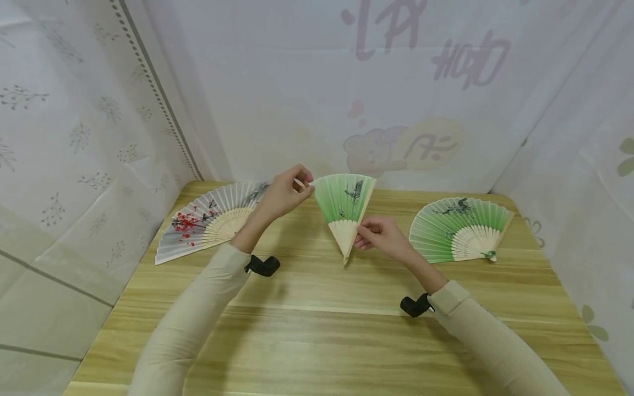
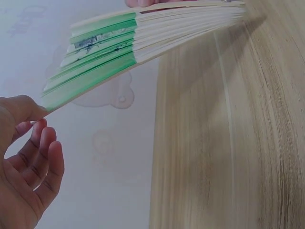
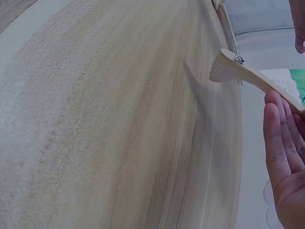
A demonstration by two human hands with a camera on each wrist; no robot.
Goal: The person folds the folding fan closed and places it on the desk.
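A green folding fan point(image 1: 342, 201) with a dark printed design is partly spread, raised off the table with its pale ribs converging downward. My left hand point(image 1: 286, 192) pinches its upper left corner between thumb and forefinger; in the left wrist view the other fingers of this hand point(image 2: 28, 171) are curled loosely below. On the opposite side, my right hand point(image 1: 383, 236) grips the outer rib. The right wrist view shows this hand's fingers point(image 3: 281, 133) against the rib, with the fan's metal pivot point(image 3: 239, 59) beyond them; the thumb is hidden there.
A grey fan point(image 1: 223, 214) with red blossoms lies spread at the left of the wooden table point(image 1: 307, 341), partly behind my left arm. At the right lies a second green fan point(image 1: 460, 228), also spread. Printed cloth point(image 1: 277, 99) hangs behind the table and at both sides.
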